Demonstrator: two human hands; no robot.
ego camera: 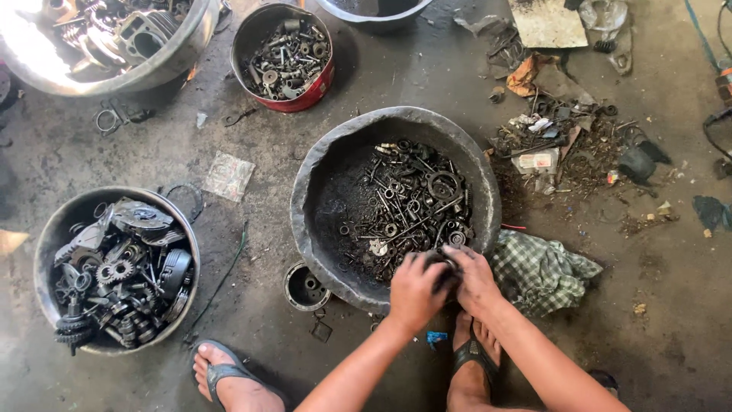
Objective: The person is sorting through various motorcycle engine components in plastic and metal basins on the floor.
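A large dented grey metal basin (pixel 320 160) sits on the floor, holding several greasy bolts, washers, rings and small engine parts (pixel 408 206). At its near rim, my left hand (pixel 414 291) and my right hand (pixel 473 281) are both closed around one dark round metal part (pixel 444 268). My fingers hide most of that part. My two feet in sandals (pixel 229 374) (pixel 473 358) rest on the floor just below the basin.
A grey bucket of gears and covers (pixel 118 267) stands at the left. A red tin of bolts (pixel 286 57) and a shiny bowl of engine parts (pixel 114 38) are at the back. A checked rag (pixel 541 271) lies beside the basin; scrap litter (pixel 564 145) to the right.
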